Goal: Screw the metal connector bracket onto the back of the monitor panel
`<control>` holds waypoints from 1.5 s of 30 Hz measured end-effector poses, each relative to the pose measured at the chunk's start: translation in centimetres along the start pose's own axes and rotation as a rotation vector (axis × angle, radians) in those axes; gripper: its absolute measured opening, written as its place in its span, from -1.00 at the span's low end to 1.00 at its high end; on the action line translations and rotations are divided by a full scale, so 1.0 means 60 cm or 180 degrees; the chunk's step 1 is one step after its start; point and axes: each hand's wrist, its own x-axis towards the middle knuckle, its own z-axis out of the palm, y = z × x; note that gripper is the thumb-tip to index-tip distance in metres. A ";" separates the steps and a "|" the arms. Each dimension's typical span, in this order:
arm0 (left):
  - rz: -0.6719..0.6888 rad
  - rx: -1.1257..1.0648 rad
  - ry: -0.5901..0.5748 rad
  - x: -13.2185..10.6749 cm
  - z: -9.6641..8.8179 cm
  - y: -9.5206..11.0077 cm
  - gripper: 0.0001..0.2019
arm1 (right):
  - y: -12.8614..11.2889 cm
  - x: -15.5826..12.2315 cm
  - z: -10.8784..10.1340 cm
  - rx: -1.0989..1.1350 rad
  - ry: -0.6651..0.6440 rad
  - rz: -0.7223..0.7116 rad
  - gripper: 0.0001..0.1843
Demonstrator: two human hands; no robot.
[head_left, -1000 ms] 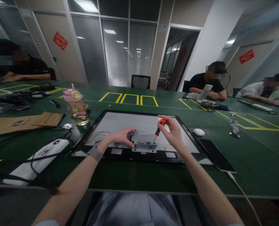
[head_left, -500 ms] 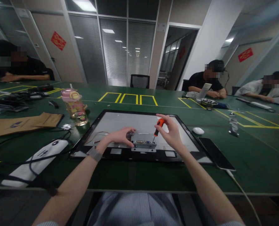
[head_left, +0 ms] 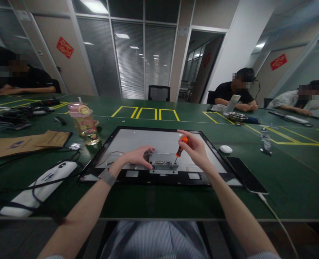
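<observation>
A flat display panel (head_left: 129,138) with a black frame lies on the green table, its grey-white back facing up. On its near edge sits a metal bracket (head_left: 163,158) with video ports along its front side. My left hand (head_left: 138,157) grips the bracket's left end, thumb at the front and fingers behind. With my right hand (head_left: 199,149) I pinch the handle of an orange and black screwdriver (head_left: 181,146). Its shaft slants down to the bracket beside the blue port; the tip's exact contact is too small to make out.
Left of the panel stand a pink-lidded cup (head_left: 84,124), a brown paper envelope (head_left: 27,144) and a white power strip (head_left: 41,189) with black cables. To the right lie a white earbud case (head_left: 225,149) and a plugged-in phone (head_left: 245,175). Several people sit across the table.
My right index finger stretches slightly farther past the screwdriver handle. My left hand stays on the bracket, and the whole view has shifted a little.
</observation>
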 end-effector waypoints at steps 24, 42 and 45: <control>-0.0077 0.0014 -0.0041 -0.001 -0.002 0.010 -0.29 | 0.007 0.001 -0.005 0.0403 -0.0171 -0.0072 -0.84; -0.0046 0.0022 -0.0063 -0.001 -0.001 0.005 -0.28 | 0.007 -0.001 -0.006 0.0459 -0.0099 0.0007 -0.85; -0.0049 0.0026 -0.0046 -0.001 -0.001 0.008 -0.28 | 0.008 -0.001 -0.006 0.0551 -0.0184 0.0113 -0.77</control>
